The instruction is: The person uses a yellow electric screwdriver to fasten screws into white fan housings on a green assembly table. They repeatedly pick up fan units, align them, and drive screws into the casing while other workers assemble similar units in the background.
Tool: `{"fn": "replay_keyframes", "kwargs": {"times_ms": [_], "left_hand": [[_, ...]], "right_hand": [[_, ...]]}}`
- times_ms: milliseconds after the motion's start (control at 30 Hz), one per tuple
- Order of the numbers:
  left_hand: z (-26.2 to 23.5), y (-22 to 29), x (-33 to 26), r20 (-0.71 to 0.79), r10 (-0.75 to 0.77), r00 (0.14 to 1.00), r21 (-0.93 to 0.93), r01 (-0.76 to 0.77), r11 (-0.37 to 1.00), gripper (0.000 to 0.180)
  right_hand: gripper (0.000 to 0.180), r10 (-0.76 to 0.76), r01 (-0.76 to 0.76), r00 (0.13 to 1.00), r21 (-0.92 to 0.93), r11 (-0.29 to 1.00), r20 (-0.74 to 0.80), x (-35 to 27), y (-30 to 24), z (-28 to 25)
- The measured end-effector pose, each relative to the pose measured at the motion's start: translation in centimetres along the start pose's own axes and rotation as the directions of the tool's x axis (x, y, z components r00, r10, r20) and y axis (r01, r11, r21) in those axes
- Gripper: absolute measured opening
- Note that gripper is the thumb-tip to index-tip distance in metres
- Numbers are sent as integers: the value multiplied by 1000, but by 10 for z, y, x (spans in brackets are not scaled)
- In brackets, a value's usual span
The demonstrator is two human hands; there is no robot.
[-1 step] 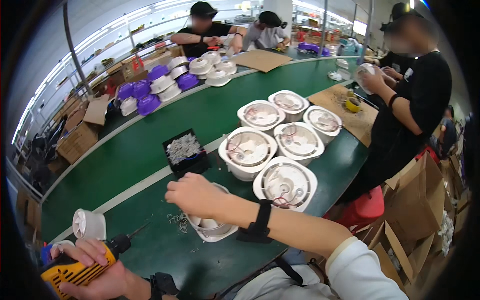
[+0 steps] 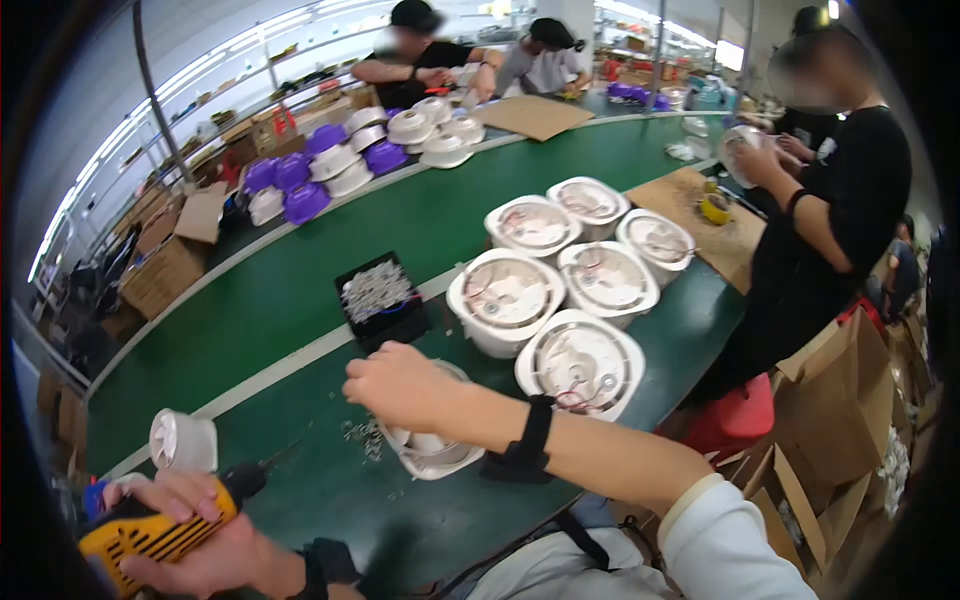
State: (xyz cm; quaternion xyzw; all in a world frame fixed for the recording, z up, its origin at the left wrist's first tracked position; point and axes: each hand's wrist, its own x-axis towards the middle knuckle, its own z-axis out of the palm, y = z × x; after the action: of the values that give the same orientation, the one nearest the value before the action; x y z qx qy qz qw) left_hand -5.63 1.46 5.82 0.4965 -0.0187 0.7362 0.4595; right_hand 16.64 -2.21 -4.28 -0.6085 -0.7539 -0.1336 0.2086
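My left hand (image 2: 222, 556) grips a yellow and black power drill (image 2: 150, 540) at the lower left, its thin bit pointing right over the table. My right hand (image 2: 408, 388) hovers over a white plastic housing (image 2: 448, 462), fingers curled together; whatever is between them is hidden. Part of that housing is covered by my hand and wrist. Beside it lie small loose screws (image 2: 364, 440). Just beyond stands a black box (image 2: 408, 328) heaped with small silvery pieces (image 2: 376, 290). A white cup-shaped part (image 2: 186, 442) lies on its side beyond the drill.
Several white housings (image 2: 505, 295) with thin wires stand on the green table (image 2: 270, 290) to the right. Purple and white bowl-shaped shells (image 2: 305, 200) are piled across the belt. Co-workers stand at the far side and right, near a cardboard sheet (image 2: 735, 255). Cardboard boxes (image 2: 830, 420) fill the right floor.
The whole view has shifted slightly, so things sit a little further right. Both hands keep nearly the same pose, the left still around the drill.
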Motion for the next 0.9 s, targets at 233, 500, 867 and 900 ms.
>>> {"fn": "replay_keyframes", "kwargs": {"times_ms": [233, 500, 867, 900], "left_hand": [[8, -21, -5, 72, -115, 991, 54, 111, 992, 66], [12, -30, -15, 233, -335, 913, 189, 295, 936, 48], [26, -34, -40, 198, -489, 850, 365, 399, 841, 37], [27, -31, -42, 152, -563, 812, 436, 456, 776, 36]], "right_hand": [[34, 276, -328, 933, 227, 917, 232, 6, -1, -21], [57, 519, -774, 466, 46, 631, 717, -51, 14, -96], [62, 411, -941, 168, 270, -204, 896, -83, 9, -54], [63, 451, -935, 153, 276, -221, 879, -83, 3, -54]]}}
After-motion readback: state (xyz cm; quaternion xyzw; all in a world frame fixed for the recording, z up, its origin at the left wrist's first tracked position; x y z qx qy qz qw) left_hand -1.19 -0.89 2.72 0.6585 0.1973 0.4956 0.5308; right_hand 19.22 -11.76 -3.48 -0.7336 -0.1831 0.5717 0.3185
